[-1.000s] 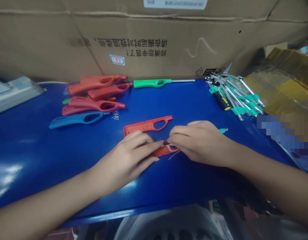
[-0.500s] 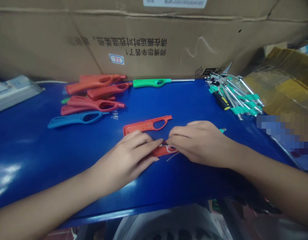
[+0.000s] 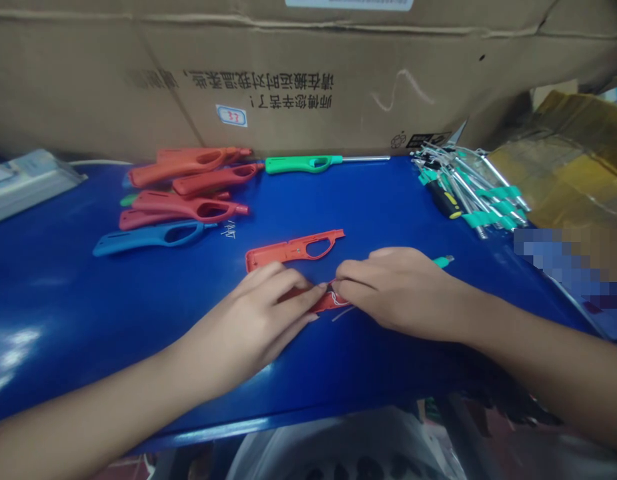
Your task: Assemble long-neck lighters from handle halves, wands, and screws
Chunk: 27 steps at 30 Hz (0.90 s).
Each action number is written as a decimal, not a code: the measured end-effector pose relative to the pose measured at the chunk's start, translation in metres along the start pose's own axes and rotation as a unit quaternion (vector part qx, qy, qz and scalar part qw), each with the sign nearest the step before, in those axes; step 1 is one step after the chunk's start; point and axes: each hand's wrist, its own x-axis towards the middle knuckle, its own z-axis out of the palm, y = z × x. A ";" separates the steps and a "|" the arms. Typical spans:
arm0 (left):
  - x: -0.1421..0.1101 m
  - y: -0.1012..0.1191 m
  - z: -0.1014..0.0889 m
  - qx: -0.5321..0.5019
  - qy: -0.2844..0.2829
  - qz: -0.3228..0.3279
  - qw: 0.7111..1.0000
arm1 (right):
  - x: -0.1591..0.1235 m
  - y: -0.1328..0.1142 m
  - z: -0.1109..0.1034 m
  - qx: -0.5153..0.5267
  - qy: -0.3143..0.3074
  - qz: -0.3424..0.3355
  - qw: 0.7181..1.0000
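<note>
Near the middle of the blue table, my left hand (image 3: pixel 263 310) is closed around an orange-red lighter shell half (image 3: pixel 329 302), which is largely covered by my fingers. White wires show inside the shell. My right hand (image 3: pixel 398 290) pinches at the same shell from the right; the small part at its fingertips is mostly hidden. Past that hand pokes out a teal piece with a metal tip (image 3: pixel 443 261). Just beyond my left hand lies another orange-red shell half (image 3: pixel 295 249), its hollow side facing up. A thin pale strand (image 3: pixel 341 313) sticks out below the held shell.
Several red, orange and blue lighter handles (image 3: pixel 188 207) are piled at the left back. A green lighter (image 3: pixel 301 165) lies before the large cardboard box (image 3: pixel 358 53). At right are metal rods with teal parts (image 3: pixel 475 193) and a black-yellow screwdriver handle (image 3: pixel 444 201).
My right hand has shifted slightly down at the shell, and more of the teal piece shows behind it. My left hand keeps its hold.
</note>
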 end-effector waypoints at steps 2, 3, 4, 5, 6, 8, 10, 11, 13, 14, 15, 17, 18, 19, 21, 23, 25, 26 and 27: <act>0.000 0.001 0.000 0.005 -0.003 -0.002 1.000 | 0.000 -0.001 -0.001 0.000 -0.005 -0.001 1.000; -0.001 0.001 0.000 0.005 -0.005 -0.004 1.000 | 0.000 -0.001 -0.001 0.001 -0.009 0.000 1.000; -0.001 0.001 0.000 0.005 -0.006 -0.006 1.000 | 0.001 -0.002 -0.001 0.003 -0.014 -0.001 1.000; -0.002 0.001 0.000 0.006 -0.005 -0.007 1.000 | 0.001 -0.002 -0.001 0.004 -0.019 -0.001 1.000; -0.002 0.001 0.000 0.007 -0.003 -0.007 1.000 | 0.001 -0.002 -0.002 0.005 -0.023 -0.001 1.000; -0.002 0.001 0.000 0.009 0.003 -0.008 1.000 | 0.001 -0.002 -0.002 0.006 -0.024 -0.003 1.000; -0.002 0.002 0.000 0.009 0.007 -0.010 1.000 | 0.001 -0.001 -0.001 0.006 -0.021 -0.005 1.000; -0.002 0.003 0.000 0.009 0.009 -0.012 1.000 | 0.001 -0.001 -0.001 0.007 -0.021 -0.006 1.000; -0.002 0.003 0.000 0.008 0.013 -0.011 1.000 | 0.001 0.000 -0.001 0.014 -0.025 -0.009 1.000; -0.001 0.004 0.000 0.007 0.015 -0.010 1.000 | 0.001 0.000 -0.001 0.019 -0.029 -0.010 0.999; -0.001 0.004 0.000 0.006 0.017 -0.008 1.000 | 0.001 0.001 -0.001 0.023 -0.033 -0.010 0.999; -0.001 0.004 0.000 0.004 0.016 -0.008 1.000 | 0.000 0.001 -0.001 0.029 -0.040 -0.010 0.999; -0.001 0.004 0.000 0.004 0.014 -0.008 1.000 | 0.000 0.002 -0.001 0.030 -0.041 -0.007 0.999; -0.001 0.004 0.001 0.004 0.014 -0.008 1.000 | 0.000 0.002 -0.001 0.031 -0.041 -0.005 0.999; 0.000 0.003 0.001 0.003 0.012 -0.007 1.000 | 0.000 0.001 -0.002 0.029 -0.038 -0.001 0.999; 0.000 0.002 0.001 0.000 0.011 -0.007 1.000 | 0.001 0.001 -0.002 0.025 -0.033 0.004 0.999; 0.000 0.002 0.001 -0.004 0.011 -0.008 1.000 | 0.001 0.000 -0.003 0.020 -0.030 0.011 0.999; 0.000 0.002 0.000 -0.006 0.011 -0.009 1.000 | 0.001 0.000 -0.002 0.018 -0.028 0.016 0.999; 0.000 0.001 0.000 -0.007 0.010 -0.009 1.000 | 0.001 0.001 -0.002 0.016 -0.026 0.021 0.999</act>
